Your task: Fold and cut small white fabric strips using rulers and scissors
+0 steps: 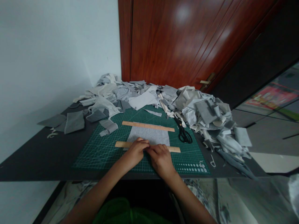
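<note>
A light grey piece of fabric (149,136) lies flat on the green cutting mat (98,158). One wooden ruler (149,125) rests across its far edge, and a second wooden ruler (174,149) crosses its near part. My left hand (137,150) and my right hand (161,157) meet over the middle of the near ruler, fingers bent and fingertips together. What they pinch there is too small and covered to make out. Black-handled scissors (184,135) lie on the mat to the right of the fabric.
Heaped fabric scraps (205,109) line the right and back of the dark table (42,155). More scraps (105,104) pile up at the left. A grey strip (108,127) and a narrow offcut (153,113) lie on the mat. Behind stands a brown wooden door (168,43).
</note>
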`<act>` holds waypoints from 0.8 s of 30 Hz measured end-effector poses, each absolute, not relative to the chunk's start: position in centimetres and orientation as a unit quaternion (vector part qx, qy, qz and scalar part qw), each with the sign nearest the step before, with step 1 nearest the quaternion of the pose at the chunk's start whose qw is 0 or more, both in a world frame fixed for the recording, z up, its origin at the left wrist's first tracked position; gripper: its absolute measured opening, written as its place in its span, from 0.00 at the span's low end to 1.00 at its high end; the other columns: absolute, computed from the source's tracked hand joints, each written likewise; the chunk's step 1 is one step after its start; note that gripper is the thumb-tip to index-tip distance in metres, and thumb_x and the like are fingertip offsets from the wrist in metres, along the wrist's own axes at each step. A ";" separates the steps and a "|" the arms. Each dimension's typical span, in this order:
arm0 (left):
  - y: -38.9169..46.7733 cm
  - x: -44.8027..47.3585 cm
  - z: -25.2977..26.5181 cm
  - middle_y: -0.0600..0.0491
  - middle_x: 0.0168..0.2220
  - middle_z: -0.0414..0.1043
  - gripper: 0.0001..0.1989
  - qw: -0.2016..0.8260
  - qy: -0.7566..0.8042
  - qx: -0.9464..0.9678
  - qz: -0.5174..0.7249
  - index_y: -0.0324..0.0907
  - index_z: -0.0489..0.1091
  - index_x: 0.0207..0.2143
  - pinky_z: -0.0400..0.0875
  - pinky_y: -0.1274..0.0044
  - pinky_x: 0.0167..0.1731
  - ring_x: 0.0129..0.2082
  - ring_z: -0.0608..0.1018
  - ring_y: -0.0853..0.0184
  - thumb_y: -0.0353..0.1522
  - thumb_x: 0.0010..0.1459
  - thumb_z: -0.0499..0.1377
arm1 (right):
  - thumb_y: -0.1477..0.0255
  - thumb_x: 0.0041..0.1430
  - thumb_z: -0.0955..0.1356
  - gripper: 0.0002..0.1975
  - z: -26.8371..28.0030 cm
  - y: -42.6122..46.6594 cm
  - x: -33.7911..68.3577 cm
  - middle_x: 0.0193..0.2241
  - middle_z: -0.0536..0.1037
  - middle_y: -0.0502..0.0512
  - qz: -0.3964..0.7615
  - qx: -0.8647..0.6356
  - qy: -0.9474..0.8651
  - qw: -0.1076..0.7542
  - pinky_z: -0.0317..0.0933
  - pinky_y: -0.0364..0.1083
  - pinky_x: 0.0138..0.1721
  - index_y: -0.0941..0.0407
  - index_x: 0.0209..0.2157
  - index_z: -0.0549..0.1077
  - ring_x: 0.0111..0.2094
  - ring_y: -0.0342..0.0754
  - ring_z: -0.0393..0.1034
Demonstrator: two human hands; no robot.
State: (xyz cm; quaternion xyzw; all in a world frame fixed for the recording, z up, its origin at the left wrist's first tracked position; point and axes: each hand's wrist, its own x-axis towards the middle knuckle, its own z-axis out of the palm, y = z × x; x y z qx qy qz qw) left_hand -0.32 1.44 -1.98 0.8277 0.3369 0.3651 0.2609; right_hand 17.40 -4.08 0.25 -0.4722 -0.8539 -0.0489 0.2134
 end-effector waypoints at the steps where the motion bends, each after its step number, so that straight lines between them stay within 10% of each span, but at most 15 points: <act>1: 1.4 -0.3 -1.9 0.50 0.42 0.79 0.23 0.262 0.336 0.829 0.362 0.42 0.78 0.38 0.73 0.65 0.51 0.48 0.76 0.62 0.14 0.50 0.51 | 0.79 0.67 0.67 0.13 0.4 -4.1 17.2 0.45 0.81 0.58 -0.064 -0.473 -0.855 0.201 0.58 0.52 0.43 0.53 0.49 0.78 0.42 0.54 0.70; 24: 1.4 -0.2 -0.6 0.54 0.34 0.76 0.21 0.271 0.326 0.836 0.347 0.42 0.74 0.30 0.69 0.70 0.46 0.42 0.74 0.63 0.14 0.43 0.50 | 0.80 0.66 0.68 0.08 1.6 -5.5 19.6 0.35 0.75 0.57 -0.142 -0.527 -0.832 0.101 0.56 0.52 0.41 0.54 0.36 0.76 0.38 0.55 0.65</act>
